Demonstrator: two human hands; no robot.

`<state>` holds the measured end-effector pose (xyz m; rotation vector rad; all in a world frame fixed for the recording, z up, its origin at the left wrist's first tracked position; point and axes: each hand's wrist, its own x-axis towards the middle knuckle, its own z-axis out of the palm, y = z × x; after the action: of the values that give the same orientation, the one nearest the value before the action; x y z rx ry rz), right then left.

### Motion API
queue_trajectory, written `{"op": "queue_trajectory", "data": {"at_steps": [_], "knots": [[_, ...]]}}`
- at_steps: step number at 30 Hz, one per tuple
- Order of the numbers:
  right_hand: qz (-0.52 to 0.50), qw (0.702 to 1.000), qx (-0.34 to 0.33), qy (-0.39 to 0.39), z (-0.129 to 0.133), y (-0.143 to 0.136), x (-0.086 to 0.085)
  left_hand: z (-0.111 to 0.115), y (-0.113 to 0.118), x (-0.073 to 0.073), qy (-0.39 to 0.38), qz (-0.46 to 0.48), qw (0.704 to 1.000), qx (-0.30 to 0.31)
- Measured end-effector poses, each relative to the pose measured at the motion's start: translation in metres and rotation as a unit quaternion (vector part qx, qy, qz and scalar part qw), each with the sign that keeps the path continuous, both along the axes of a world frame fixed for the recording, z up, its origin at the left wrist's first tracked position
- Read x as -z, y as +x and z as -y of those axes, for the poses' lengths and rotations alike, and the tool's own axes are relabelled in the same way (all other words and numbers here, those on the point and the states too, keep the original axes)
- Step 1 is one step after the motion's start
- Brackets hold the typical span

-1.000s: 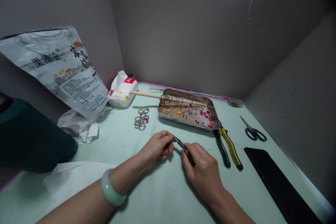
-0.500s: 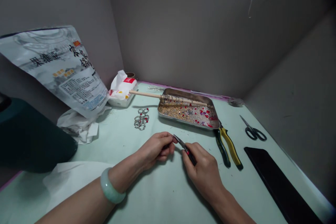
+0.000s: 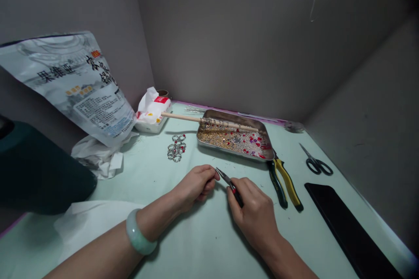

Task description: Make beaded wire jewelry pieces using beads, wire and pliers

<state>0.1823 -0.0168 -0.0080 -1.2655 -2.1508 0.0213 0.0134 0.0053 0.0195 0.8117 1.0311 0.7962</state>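
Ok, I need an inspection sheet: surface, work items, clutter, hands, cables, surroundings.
Surface: pale green tabletop, tiny dark specks scattered about.
Work items: rectangular metal tray of gold, clear and red beads; pale wooden rod lying across it; silver rings with red beads left of it.
Clutter: yellow-and-green-handled pliers, black-handled scissors, flat black slab, white-and-red tissue pack, silver printed pouch.
Hands: right hand grips slim black-handled metal pliers, tips close to the closed fingers of the left hand; anything pinched there is too small to tell.
Cables: nothing seen.
Surroundings: grey walls behind and beside.
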Motion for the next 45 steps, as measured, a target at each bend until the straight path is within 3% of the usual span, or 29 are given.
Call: {"op": "queue_trajectory", "data": {"at_steps": [9, 20, 33, 40, 45], "knots": [[-0.008, 1.000, -0.003, -0.020, -0.0002, 0.0014, -0.0001, 0.0007, 0.0017, 0.0038, 0.037, -0.039, 0.999, 0.000], [0.060, 0.998, 0.001, 0.027, -0.0020, 0.0003, -0.0031, 0.0003, 0.0031, 0.0002, 0.012, -0.035, 0.999, -0.016], [0.155, 0.980, 0.034, 0.117, 0.0032, -0.0056, -0.0076, -0.0006, 0.0024, 0.0070, 0.006, -0.043, 0.999, -0.028], [0.037, 0.999, 0.002, 0.020, -0.0009, -0.0013, -0.0024, -0.0014, -0.0002, 0.0052, 0.022, -0.017, 1.000, -0.009], [-0.084, 0.994, -0.019, -0.066, -0.0034, 0.0029, -0.0005, -0.0036, -0.0055, 0.0049, 0.007, 0.030, 1.000, 0.004]]}}
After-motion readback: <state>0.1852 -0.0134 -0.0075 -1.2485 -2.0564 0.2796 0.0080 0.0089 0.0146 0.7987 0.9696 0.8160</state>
